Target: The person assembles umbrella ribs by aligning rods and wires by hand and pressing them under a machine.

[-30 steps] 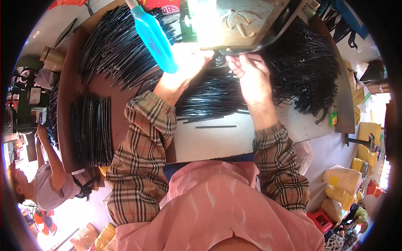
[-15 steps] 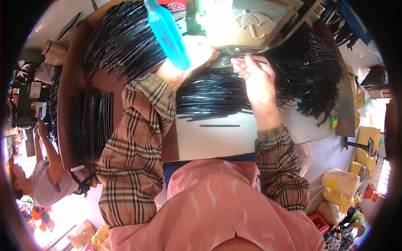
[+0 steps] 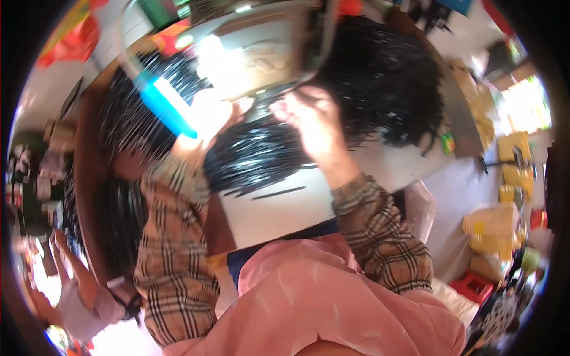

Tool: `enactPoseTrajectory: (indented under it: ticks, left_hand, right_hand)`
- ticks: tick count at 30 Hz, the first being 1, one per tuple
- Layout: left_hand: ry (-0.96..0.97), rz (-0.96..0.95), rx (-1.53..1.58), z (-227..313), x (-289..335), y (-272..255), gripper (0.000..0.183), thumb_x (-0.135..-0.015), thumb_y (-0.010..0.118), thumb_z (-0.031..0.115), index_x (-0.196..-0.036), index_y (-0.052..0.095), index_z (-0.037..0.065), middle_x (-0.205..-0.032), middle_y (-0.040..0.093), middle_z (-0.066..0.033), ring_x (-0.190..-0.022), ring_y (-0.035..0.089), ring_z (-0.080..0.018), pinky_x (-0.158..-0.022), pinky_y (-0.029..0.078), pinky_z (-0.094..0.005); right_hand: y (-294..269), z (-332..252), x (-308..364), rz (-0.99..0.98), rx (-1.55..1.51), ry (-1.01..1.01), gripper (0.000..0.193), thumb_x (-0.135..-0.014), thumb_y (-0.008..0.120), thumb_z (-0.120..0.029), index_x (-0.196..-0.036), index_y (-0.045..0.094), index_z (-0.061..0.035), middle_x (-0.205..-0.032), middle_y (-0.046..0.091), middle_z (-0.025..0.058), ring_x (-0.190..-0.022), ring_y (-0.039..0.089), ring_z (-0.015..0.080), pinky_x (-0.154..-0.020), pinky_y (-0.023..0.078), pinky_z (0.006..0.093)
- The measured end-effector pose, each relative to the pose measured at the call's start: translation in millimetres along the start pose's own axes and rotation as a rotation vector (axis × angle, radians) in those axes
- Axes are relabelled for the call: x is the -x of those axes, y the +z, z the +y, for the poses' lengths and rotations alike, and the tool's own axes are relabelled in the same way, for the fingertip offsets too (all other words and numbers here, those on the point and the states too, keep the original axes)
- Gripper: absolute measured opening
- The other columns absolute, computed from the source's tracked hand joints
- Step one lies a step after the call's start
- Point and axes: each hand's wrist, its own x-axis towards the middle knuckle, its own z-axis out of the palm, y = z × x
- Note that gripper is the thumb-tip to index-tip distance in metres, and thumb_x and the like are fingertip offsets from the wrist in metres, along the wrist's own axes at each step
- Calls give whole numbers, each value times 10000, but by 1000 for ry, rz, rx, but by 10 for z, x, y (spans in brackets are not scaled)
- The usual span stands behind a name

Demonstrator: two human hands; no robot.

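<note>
My left hand (image 3: 209, 118) reaches in under a machine with a brown metal plate (image 3: 267, 62). Glare washes out most of it, and whether its fingers grip anything is hidden. Just right of it, at the machine's lower edge, my right hand (image 3: 314, 121) has its fingers curled together, blurred by motion; what they hold cannot be made out. Below both hands lies a bundle of thin black strips (image 3: 255, 157). One loose black strip (image 3: 279, 193) rests apart on the white tabletop (image 3: 285, 218). A bright blue, stick-shaped thing on a pale cord (image 3: 169, 110) hangs over my left wrist.
A large heap of black strips (image 3: 386, 83) covers the table's right side. More strips lie at the far left (image 3: 133, 101) and near left (image 3: 122, 219). Another person (image 3: 89, 305) is at the left. Yellowish sacks (image 3: 496, 228) and a red stool (image 3: 475, 288) stand at the right.
The whole view has shifted and tilted, blurring the picture; machine, table and both hands now appear further left. Both hands stay close to the machine's lower edge.
</note>
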Motion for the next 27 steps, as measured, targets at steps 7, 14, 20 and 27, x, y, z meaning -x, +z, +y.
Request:
enactPoseTrajectory:
  ticks: [7,14,20,27]
  left_hand:
    - [-125,71,8,428,952,103,147,-748,687,2,-872,630,-51,-679,622,-109,-520,588,-146,-430,430,-232]
    - [109,-35,465,361,1540,291,273,-804,742,199,-805,603,-36,-733,544,-123,-509,510,-159,-432,390,-244]
    - [187,-28,579,283,1389,788,240,-850,705,249,-944,608,51,-829,477,-48,-710,457,-184,-671,395,-326]
    - [-7,151,692,167,1353,750,272,-923,626,228,-1086,579,15,-838,528,-34,-637,473,-132,-606,410,-276]
  right_hand:
    - [-99,-498,812,-125,80,218,192,-854,682,-62,-954,520,-35,-901,647,135,-773,683,202,-667,569,291]
    - [-797,-1320,1007,-61,995,-77,207,-792,726,-65,-994,682,-70,-981,683,36,-883,654,110,-708,528,261]
    - [-1169,-1406,503,105,1594,-578,174,-779,709,-66,-952,686,-76,-939,638,50,-751,632,194,-662,518,292]
    - [-1203,-1611,393,-181,1950,-752,120,-776,682,-71,-892,670,-97,-866,617,20,-817,597,218,-670,519,318]
